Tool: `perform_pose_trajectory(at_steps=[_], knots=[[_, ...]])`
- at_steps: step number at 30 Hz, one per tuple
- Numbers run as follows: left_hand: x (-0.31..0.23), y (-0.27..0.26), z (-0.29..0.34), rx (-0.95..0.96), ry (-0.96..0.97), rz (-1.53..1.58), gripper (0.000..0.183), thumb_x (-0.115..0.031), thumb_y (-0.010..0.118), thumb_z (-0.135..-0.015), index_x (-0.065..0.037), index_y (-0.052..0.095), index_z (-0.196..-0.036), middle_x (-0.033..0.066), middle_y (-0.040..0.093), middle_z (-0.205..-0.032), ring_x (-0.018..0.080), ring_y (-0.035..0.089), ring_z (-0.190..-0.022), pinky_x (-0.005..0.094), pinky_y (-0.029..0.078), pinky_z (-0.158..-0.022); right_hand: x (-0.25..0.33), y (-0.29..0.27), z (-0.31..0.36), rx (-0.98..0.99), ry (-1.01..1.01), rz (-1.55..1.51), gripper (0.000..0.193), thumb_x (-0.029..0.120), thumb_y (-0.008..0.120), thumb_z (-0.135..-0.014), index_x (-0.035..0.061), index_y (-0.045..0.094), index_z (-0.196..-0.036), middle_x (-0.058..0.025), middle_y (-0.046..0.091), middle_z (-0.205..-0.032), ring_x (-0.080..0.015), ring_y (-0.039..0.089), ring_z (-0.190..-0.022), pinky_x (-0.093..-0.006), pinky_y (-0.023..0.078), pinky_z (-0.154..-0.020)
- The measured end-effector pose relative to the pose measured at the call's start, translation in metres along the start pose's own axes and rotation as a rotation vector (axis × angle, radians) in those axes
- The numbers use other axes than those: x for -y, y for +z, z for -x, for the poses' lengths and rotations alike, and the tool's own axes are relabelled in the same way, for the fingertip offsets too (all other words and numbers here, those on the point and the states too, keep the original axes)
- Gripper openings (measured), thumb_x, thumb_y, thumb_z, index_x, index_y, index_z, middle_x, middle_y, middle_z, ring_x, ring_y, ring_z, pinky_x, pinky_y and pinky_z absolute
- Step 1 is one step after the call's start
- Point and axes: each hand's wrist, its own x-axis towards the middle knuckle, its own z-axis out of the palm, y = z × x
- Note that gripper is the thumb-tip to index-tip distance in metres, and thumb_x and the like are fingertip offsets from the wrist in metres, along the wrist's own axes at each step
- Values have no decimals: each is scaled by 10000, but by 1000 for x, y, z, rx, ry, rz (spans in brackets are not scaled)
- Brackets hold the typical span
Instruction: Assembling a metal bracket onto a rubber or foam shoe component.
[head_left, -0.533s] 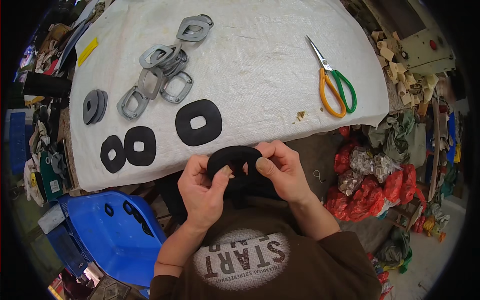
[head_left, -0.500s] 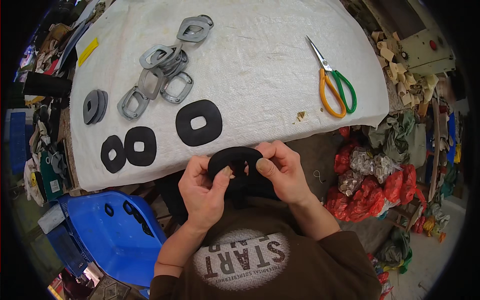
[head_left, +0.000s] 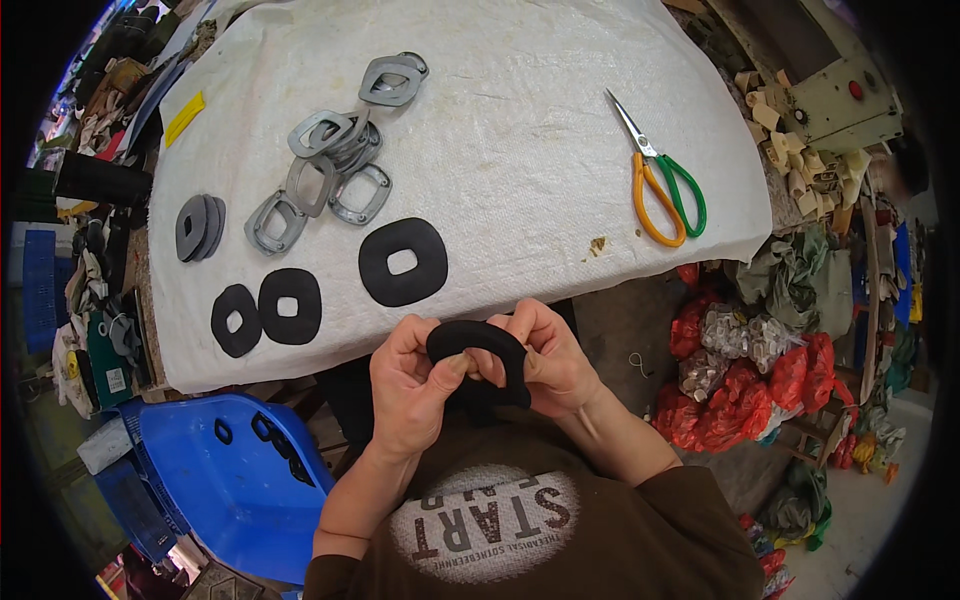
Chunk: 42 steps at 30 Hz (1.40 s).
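Observation:
Both hands hold one black rubber ring (head_left: 483, 345) close to my chest, just below the table's near edge. My left hand (head_left: 412, 390) pinches its left side and my right hand (head_left: 556, 362) grips its right side, thumbs pressed into the middle. On the white cloth (head_left: 500, 130) lie three flat black rings: a large one (head_left: 402, 262) nearest my hands, and two smaller (head_left: 290, 305) (head_left: 236, 320) at the left. Several grey metal frames (head_left: 330, 165) are piled further back.
Scissors (head_left: 660, 180) with orange and green handles lie at the right of the cloth. A dark stack of rings (head_left: 198, 226) sits at the left. A blue plastic crate (head_left: 215, 480) holding black pieces stands below left. Red bags (head_left: 760, 385) crowd the floor at the right.
The hands have shifted very slightly on the black ring; everything on the cloth stays where it was.

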Motion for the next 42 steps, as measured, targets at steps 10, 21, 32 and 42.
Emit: perform_pose_trajectory(at_steps=[10, 21, 32, 42], knots=[[-5, 4, -3, -141, 14, -155, 158, -66, 604, -810, -8, 459, -838, 62, 564, -770, 93, 534, -699, 215, 437, -658, 23, 23, 0, -242, -53, 599, 198, 147, 549, -861, -15, 460, -933, -152, 594, -848, -193, 578, -741, -321, 468, -692], [-5, 6, 0, -68, 130, -133, 133, -52, 590, -818, -5, 466, -837, 54, 536, -779, 85, 511, -695, 216, 423, -647, 12, 19, -2, -235, -5, 6, 131, 117, 570, -840, 32, 471, -854, -122, 589, -798, -157, 555, -653, -255, 446, -621], [-8, 1, -4, -82, 126, -198, 139, -74, 605, -818, -17, 478, -826, 28, 512, -768, 66, 470, -678, 201, 394, -631, 22, 20, -5, -283, 71, 180, 154, 151, 488, -894, 7, 465, -942, -147, 590, -829, -188, 577, -720, -308, 478, -674], [-7, 3, -1, -74, 182, -312, 162, -88, 618, -811, -18, 472, -809, 1, 444, -733, 59, 398, -653, 196, 349, -587, 13, 20, -5, -253, -104, 253, 137, 153, 519, -872, 42, 451, -832, -170, 574, -800, -202, 541, -683, -327, 445, -692]])
